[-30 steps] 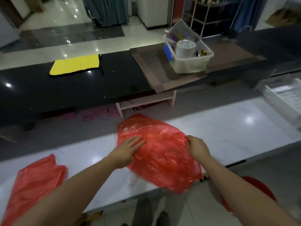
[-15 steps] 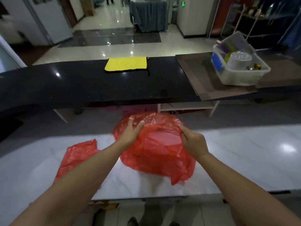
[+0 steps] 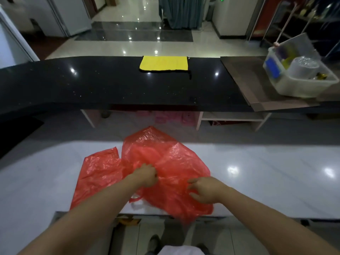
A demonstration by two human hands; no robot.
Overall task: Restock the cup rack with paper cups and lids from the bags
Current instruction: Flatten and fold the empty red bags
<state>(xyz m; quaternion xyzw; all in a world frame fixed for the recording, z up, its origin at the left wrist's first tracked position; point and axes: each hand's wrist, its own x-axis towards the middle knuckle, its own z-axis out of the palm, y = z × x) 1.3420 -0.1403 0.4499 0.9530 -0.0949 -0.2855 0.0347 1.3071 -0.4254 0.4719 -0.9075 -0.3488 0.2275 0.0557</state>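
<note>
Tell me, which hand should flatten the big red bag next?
Probably the right hand. Its fingers hang loosely curled over the big red bag near the edge of the white counter, holding nothing. The left hand already pinches the plastic, pinning it beside the second red bag.

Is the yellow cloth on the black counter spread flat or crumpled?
Spread flat. The yellow cloth lies as a smooth rectangle on the black counter, with straight edges and no visible bunching.
</note>
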